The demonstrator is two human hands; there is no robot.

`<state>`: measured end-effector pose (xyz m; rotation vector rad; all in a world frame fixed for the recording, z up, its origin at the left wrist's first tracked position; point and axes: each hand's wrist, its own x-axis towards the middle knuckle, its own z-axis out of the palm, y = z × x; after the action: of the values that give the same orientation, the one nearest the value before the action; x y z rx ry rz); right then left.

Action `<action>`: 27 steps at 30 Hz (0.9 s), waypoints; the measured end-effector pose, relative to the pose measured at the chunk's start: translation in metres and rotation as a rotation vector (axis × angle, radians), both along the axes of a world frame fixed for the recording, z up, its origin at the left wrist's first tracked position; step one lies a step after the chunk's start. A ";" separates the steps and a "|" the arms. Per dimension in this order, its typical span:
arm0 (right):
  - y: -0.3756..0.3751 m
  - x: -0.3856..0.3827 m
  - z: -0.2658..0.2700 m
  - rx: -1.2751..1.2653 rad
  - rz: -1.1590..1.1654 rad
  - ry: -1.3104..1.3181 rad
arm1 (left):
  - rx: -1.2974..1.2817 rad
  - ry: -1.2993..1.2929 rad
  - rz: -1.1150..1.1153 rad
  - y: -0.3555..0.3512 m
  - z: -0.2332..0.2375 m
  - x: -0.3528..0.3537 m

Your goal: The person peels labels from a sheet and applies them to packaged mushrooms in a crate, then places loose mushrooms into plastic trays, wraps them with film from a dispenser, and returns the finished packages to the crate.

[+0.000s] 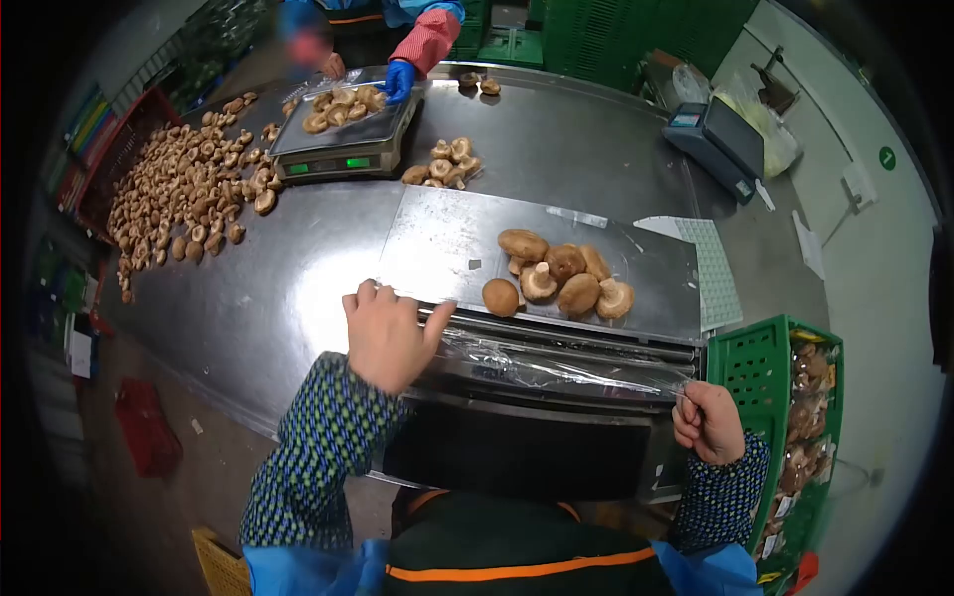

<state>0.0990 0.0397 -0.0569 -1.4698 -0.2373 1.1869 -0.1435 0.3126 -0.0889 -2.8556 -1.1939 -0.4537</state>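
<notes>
Pinching: right hand (708, 422), grip closed on the right end of one sheet of clear, glossy plastic film (542, 370). Left hand (388, 343): thumb spread from fingers, near the film's left end; contact uncertain. Film: creased, lying along one black, metal-edged wrapping machine (517, 452). Just beyond: one group of brown-capped, pale-stemmed mushrooms (565, 263), loose on a flat grey metal plate (437, 243), upon the grey metal bench (556, 129). Risks, as judged: uneven pull could tear or bunch the film; a knock could scatter the mushrooms.
</notes>
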 end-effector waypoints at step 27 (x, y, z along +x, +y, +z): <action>0.197 0.105 -0.077 -0.178 0.780 -1.650 | -0.477 -0.736 -0.433 0.096 -0.086 0.164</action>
<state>0.2036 0.2369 -0.1334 -2.2868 -1.9641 0.1926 0.0204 0.4091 -0.1753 -3.5013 -0.7660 -1.5278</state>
